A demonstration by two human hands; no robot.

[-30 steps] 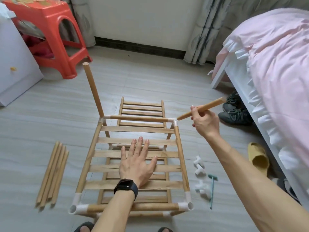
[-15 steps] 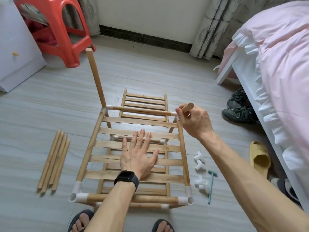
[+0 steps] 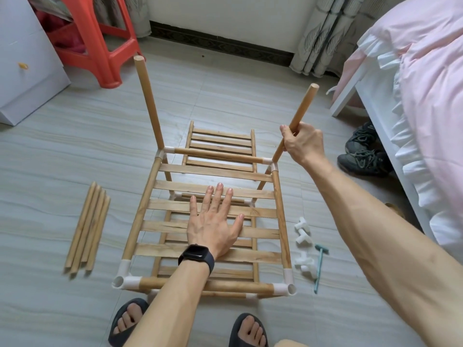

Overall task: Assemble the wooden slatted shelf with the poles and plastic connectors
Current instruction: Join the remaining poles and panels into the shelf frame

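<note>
Head view: right grip [image 3: 304, 144] holds the pole [image 3: 303, 105] near-upright (top leaning right).

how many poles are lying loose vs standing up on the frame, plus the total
loose poles lying at the left: 4
poles standing at the far corners: 2, the left pole and the right pole gripped by the right hand
total: 6
</note>
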